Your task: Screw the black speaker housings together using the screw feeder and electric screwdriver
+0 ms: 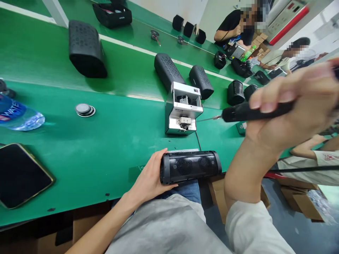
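My left hand (pixel 151 176) grips the left end of a black portable speaker (pixel 191 166), which lies at the table's front edge with two round perforated areas facing up. My right hand (pixel 296 102) is raised on the right, fingers wrapped round a black electric screwdriver (pixel 237 112). The screwdriver is level, and its thin bit points left, close to the right side of a white screw feeder (pixel 185 107). Motion blurs this hand and tool somewhat. Whether the bit carries a screw cannot be made out.
Black speaker housings (pixel 86 49) stand along the back of the green table (pixel 111 148). To the left are a water bottle (pixel 21 113), a phone (pixel 22 176) and a round metal stack (pixel 84 109). Co-workers (pixel 233 28) sit at the far right. Cardboard boxes (pixel 302 201) stand on the floor.
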Motion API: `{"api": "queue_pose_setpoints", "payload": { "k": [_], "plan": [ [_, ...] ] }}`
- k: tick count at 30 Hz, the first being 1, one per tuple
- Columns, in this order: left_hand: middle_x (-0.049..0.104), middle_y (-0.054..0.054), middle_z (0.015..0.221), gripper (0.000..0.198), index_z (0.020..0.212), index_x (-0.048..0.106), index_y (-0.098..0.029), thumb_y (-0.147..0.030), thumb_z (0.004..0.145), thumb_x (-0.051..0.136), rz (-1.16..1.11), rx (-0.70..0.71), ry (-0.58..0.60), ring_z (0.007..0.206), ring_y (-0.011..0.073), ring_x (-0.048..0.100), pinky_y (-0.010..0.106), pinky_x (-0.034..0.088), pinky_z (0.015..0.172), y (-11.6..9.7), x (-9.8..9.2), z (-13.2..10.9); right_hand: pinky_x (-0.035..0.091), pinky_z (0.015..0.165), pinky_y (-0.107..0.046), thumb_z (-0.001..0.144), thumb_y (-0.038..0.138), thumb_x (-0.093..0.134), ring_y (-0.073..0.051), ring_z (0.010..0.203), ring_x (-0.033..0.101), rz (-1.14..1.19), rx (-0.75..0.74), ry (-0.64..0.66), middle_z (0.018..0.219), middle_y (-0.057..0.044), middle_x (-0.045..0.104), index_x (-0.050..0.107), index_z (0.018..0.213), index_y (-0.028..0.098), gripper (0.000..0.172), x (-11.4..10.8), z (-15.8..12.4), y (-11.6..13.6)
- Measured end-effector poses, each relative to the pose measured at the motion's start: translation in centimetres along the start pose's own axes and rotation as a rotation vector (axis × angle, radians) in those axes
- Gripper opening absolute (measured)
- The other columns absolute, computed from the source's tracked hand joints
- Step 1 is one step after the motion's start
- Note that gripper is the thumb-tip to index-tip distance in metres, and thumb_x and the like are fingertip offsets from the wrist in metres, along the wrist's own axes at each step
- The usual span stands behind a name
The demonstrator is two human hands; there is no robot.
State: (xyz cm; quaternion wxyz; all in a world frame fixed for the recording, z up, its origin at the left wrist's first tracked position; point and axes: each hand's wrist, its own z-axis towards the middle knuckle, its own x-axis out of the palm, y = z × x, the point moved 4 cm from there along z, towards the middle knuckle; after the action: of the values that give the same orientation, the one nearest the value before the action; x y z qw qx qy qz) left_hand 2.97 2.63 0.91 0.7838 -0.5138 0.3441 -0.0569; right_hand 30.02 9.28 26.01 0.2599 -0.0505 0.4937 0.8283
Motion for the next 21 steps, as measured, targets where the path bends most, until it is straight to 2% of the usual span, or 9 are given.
{"api": "queue_pose_setpoints", "payload": {
  "k": [4, 6, 10, 13, 17, 21],
  "plan": [
    [0.056, 0.019, 0.163, 0.123, 0.176, 0.023, -0.033, -0.043, 0.082, 0.102, 0.010, -0.004, 0.000, 0.151, 0.0455, 0.064, 0.068, 0.058, 0.123, 0.1, 0.0, 0.0, 0.063, 0.065, -0.041, 0.087, 0.076, 0.094, -0.026, 0.076, 0.073, 0.075, -0.004, -0.042, 0.077, 0.001, 0.060, 0.067, 0.115, 0.033, 0.058, 3.1, 0.3, 0.9],
    [0.056, 0.019, 0.164, 0.123, 0.176, 0.021, -0.034, -0.043, 0.083, 0.102, 0.016, 0.000, 0.006, 0.152, 0.0458, 0.063, 0.069, 0.058, 0.124, 0.1, 0.0, 0.0, 0.060, 0.062, -0.040, 0.088, 0.074, 0.094, -0.023, 0.069, 0.068, 0.125, -0.052, -0.099, 0.072, 0.004, 0.055, 0.064, 0.107, 0.032, 0.054, 4.9, 0.7, 0.8],
    [0.054, 0.019, 0.165, 0.125, 0.176, 0.019, -0.034, -0.044, 0.083, 0.102, 0.014, 0.000, 0.012, 0.153, 0.0460, 0.062, 0.069, 0.057, 0.125, 0.1, 0.1, -0.1, 0.044, 0.048, -0.035, 0.091, 0.069, 0.093, -0.014, 0.045, 0.043, 0.275, -0.207, -0.302, 0.062, 0.009, 0.043, 0.058, 0.091, 0.031, 0.052, 6.9, 1.3, -0.1],
    [0.054, 0.020, 0.166, 0.125, 0.176, 0.019, -0.034, -0.044, 0.083, 0.102, 0.015, -0.003, 0.009, 0.153, 0.0462, 0.062, 0.068, 0.057, 0.125, 0.1, 0.1, -0.1, 0.036, 0.042, -0.035, 0.090, 0.062, 0.093, -0.013, 0.040, 0.035, 0.294, -0.214, -0.340, 0.058, 0.011, 0.039, 0.058, 0.088, 0.031, 0.047, 7.2, 1.2, -0.2],
    [0.055, 0.020, 0.164, 0.124, 0.176, 0.019, -0.033, -0.043, 0.083, 0.101, 0.013, -0.002, 0.021, 0.152, 0.0462, 0.063, 0.069, 0.057, 0.124, -0.1, 0.0, 0.0, 0.039, 0.044, -0.036, 0.095, 0.047, 0.088, -0.015, 0.044, 0.038, 0.222, -0.206, -0.329, 0.059, 0.008, 0.041, 0.058, 0.086, 0.034, 0.033, 6.1, 0.4, 1.8],
    [0.055, 0.021, 0.164, 0.124, 0.176, 0.020, -0.033, -0.043, 0.083, 0.102, 0.015, -0.008, 0.019, 0.152, 0.0467, 0.063, 0.069, 0.058, 0.122, -0.2, -0.1, 0.1, 0.043, 0.049, -0.039, 0.095, 0.057, 0.088, -0.017, 0.049, 0.039, 0.193, -0.189, -0.345, 0.062, 0.006, 0.039, 0.054, 0.086, 0.036, 0.042, 5.3, 0.0, 2.7]
  ]
}}
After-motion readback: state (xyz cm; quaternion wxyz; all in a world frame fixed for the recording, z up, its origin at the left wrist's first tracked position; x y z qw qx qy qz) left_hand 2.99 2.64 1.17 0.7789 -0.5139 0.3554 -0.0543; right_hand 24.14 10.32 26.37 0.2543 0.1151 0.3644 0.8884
